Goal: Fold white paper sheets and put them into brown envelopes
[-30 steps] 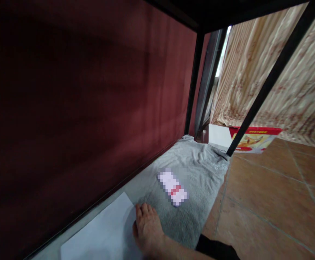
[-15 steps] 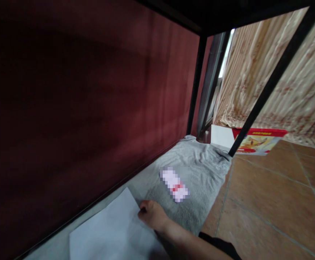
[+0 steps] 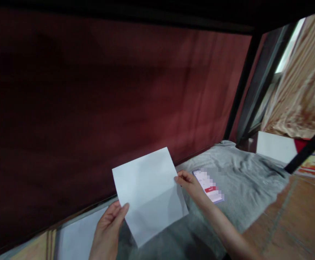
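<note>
Up comes a sheet of paper (image 3: 149, 196), raised off the cloth between two hands now, where half a second ago only the right hand showed, at the edge of white paper lying flat; the view has swung left too. Biggest of all, a dark red panel (image 3: 119, 94) fills the back, with black bars (image 3: 242, 86) framing it above and at the right. Brown tiled floor (image 3: 287, 227) runs along the lower right, below a patterned curtain (image 3: 306, 86). Grey cloth (image 3: 246, 180) spreads beneath the hands, a red and white box (image 3: 276, 146) just beyond its far end. And that paper, tilted, hangs over the cloth in front of the panel! Left hand (image 3: 107, 227): thumb on the front, fingers behind, clamped on the left edge. Right hand (image 3: 187, 182): thumb and fingertips pinching the right edge. Smallest, a phone (image 3: 204, 184), partly pixelated, lies on the cloth beside the right hand.
</note>
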`<state>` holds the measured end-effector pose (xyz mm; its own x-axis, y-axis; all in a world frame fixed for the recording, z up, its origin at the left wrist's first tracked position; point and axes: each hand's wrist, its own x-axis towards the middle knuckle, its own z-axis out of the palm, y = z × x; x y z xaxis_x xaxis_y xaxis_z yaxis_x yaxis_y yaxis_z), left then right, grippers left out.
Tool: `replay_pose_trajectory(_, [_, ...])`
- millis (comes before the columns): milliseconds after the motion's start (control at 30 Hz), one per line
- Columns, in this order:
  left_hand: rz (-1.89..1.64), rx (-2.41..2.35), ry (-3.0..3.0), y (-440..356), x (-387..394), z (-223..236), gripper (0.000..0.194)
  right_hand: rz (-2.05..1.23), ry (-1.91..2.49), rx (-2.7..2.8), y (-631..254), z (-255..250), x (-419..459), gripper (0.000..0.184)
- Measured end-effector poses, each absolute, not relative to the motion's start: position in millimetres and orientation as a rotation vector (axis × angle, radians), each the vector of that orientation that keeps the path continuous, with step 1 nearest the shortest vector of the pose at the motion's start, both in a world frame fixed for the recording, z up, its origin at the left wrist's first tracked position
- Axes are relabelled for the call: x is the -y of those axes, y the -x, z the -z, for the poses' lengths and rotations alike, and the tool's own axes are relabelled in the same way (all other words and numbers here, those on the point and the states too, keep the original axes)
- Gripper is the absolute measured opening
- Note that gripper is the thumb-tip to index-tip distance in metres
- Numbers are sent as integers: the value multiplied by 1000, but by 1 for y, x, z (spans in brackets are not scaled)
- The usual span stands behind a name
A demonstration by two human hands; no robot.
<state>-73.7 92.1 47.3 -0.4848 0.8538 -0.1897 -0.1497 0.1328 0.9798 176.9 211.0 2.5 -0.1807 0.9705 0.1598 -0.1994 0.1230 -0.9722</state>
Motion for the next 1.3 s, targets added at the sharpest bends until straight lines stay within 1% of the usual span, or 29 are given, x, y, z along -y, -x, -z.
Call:
replay_pose_trajectory(167, [-1557, -1684, -991, 86, -67, -75, 46, -1276, 678, 1333, -192, -33, -202, 28])
replay_pose_trajectory(300, [-1353, -1674, -1279, 102, -52, -80, 41, -1227, 580, 1493, -199, -26, -197, 29])
replay_pose_trajectory(400, [-1209, -1624, -1337, 108, -50, -62, 38, -1189, 678, 1671, -200, -3, -192, 26])
replay_pose_trajectory(500, [-1148, -1578, -1306, 110, -48, -26, 33, -1087, 723, 1931, -202, 22, -184, 26])
replay_pose_trajectory(600, [-1034, -1620, -1313, 112, -40, 12, 24, -999, 677, 2182, -207, 36, -174, 24])
replay_pose_trajectory(667, [-930, -1628, -1369, 114, -34, 31, 30, -957, 640, 2333, -210, 39, -165, 27])
replay_pose_trajectory(767, [-755, -1623, -1550, 115, -25, 48, 40, -870, 649, 2488, -214, 39, -150, 31])
replay_pose_trajectory(900, [-526, -1661, -1821, 109, -16, 53, 60, -802, 628, 2649, -219, 39, -132, 39])
replay_pose_trajectory(967, [-413, -1629, -1928, 103, -12, 52, 65, -785, 617, 2699, -221, 41, -127, 44])
replay_pose_trajectory(1100, [-362, -1546, -2051, 92, -3, 51, 65, -760, 585, 2749, -227, 46, -117, 59])
replay_pose_trajectory(1233, [-383, -1458, -2093, 90, 2, 53, 58, -840, 484, 2800, -231, 48, -107, 59])
replay_pose_trajectory(1300, [-388, -1393, -2089, 92, 4, 56, 60, -887, 469, 2819, -234, 47, -104, 60])
